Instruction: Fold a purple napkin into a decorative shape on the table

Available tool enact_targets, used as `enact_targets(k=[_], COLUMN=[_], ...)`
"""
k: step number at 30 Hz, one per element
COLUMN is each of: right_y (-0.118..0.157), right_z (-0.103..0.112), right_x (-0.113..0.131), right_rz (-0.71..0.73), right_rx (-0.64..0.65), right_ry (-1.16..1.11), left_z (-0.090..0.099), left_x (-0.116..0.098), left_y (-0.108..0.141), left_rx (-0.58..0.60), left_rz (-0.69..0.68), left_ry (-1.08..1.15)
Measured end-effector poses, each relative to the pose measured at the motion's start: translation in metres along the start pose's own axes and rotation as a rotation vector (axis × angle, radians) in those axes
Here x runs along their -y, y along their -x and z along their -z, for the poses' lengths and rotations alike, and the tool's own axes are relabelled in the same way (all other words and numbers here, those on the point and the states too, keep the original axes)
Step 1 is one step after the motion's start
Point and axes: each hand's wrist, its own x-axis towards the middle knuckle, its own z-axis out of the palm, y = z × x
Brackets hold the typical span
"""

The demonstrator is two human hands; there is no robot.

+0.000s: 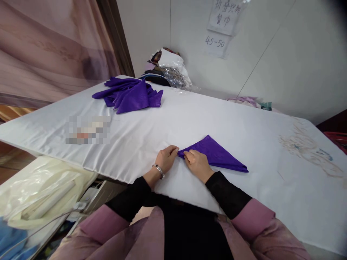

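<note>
A purple cloth napkin (217, 153), folded into a triangle, lies on the white-covered table (173, 119) in front of me. Its narrow left corner is pinched by my left hand (166, 158), which has a bracelet at the wrist. Just to the right, my right hand (197, 163) has its fingers closed on the napkin's lower edge near the same corner. The fold's peak points away from me, and the far right corner rests flat. My fingers hide part of the left end.
A heap of purple napkins (135, 94) sits at the table's back left. Behind it is a pile of fabrics and clear plastic (170, 68). A blurred-out item (88, 130) lies at left. Below left is a plastic-wrapped bundle (48, 195). Handwritten papers (223, 18) hang on the wall.
</note>
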Motion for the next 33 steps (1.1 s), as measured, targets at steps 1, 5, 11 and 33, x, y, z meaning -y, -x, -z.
enact_targets(k=[1,5,11,33], right_y=[0.000,-0.001,-0.001,0.000], right_z=[0.000,-0.001,-0.001,-0.005], right_x=[0.000,0.001,0.001,-0.005], right_rz=[-0.002,-0.003,0.021,-0.094], right_rx=[0.001,0.013,0.022,-0.098], right_ry=[-0.001,0.007,-0.002,-0.182], left_z=[0.000,-0.001,-0.004,-0.005], left_x=[-0.002,-0.004,0.001,0.008], left_y=[0.001,0.003,0.000,-0.004], left_rx=[0.003,0.009,0.004,0.006], left_rz=[-0.001,-0.004,-0.007,0.052], left_ry=[-0.018,-0.023,-0.024,0.158])
